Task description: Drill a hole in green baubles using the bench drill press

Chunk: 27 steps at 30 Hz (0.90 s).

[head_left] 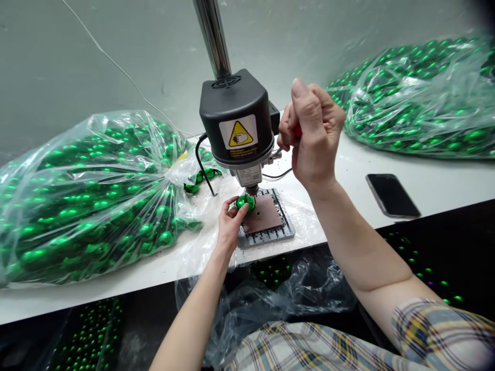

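Nearest, our raised right hand (315,131) curls round the red knob (297,131) of the drill press (234,111) lever. Lower and farther off, our left hand (230,221) pinches a shiny green bauble (243,204) between thumb and fingers, at the brown board's (268,219) edge. Left of that hand bulges a clear bag (100,190) of baubles; right of our right hand lies a smartphone (392,195).

Bauble (248,201) — glossy, column (213,38) — polished metal
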Each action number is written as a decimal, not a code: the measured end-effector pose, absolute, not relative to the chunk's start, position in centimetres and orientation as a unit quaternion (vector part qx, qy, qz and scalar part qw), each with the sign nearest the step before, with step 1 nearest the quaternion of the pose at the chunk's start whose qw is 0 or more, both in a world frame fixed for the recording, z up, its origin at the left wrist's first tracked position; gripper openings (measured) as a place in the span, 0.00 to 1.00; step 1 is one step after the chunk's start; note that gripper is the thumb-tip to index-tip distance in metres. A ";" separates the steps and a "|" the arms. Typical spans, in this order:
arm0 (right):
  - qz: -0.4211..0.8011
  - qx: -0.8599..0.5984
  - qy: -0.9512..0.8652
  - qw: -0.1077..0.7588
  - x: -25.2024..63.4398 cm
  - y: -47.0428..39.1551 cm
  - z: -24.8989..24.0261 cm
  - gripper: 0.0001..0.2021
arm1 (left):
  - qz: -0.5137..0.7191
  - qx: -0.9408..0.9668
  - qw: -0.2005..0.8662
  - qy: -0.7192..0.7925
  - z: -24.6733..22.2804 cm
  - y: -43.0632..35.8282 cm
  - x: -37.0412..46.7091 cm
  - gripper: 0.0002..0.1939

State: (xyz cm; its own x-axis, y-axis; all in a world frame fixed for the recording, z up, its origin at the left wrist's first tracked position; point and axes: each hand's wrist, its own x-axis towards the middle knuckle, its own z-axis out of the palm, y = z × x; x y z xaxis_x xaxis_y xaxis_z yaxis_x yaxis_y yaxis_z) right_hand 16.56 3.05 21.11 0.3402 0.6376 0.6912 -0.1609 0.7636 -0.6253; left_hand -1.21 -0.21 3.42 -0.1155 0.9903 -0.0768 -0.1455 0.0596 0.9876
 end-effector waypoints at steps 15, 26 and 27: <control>0.221 -0.234 -0.532 0.783 16.5 3.2 21.0 0.30 | 0.518 0.539 0.412 0.521 1.0 -0.4 0.5 0.25; 0.253 -0.166 -0.510 0.805 16.5 2.6 20.3 0.25 | 0.505 0.632 0.317 0.494 0.6 -1.1 0.2 0.22; 0.254 -0.161 -0.508 0.807 16.5 2.4 20.2 0.25 | 0.505 0.633 0.319 0.493 0.5 -1.1 0.2 0.22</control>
